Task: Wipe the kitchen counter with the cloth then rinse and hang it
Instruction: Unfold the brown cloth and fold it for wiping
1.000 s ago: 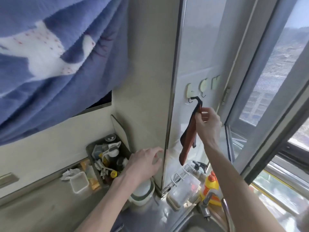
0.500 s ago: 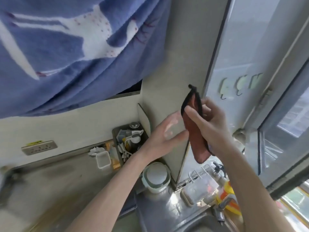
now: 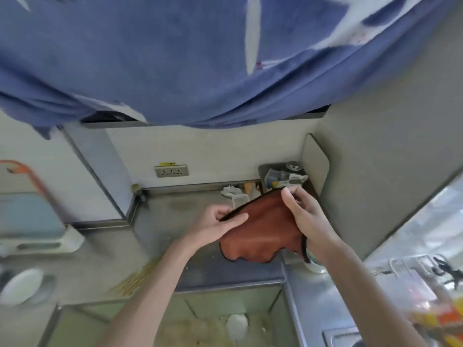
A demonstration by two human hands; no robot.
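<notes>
A rust-red cloth (image 3: pixel 263 234) with a dark edge is spread in the air between my two hands, above the steel kitchen counter (image 3: pixel 180 214). My left hand (image 3: pixel 220 225) pinches its left edge between thumb and fingers. The cloth's upper right corner is gripped by my right hand (image 3: pixel 305 216), and the rest hangs down in folds. The cloth does not touch the counter.
A blue patterned fabric (image 3: pixel 200 58) hangs low across the top. A wall socket (image 3: pixel 171 170) sits on the backsplash. A tray of small items (image 3: pixel 283 176) and a clear box (image 3: pixel 239 200) crowd the back right corner. A white plate (image 3: pixel 21 286) lies at left; a dish rack (image 3: pixel 411 271) stands at right.
The cloth came off the wall hook, moved left and down, and now both hands hold it spread open. The view swung left from the window to the counter.
</notes>
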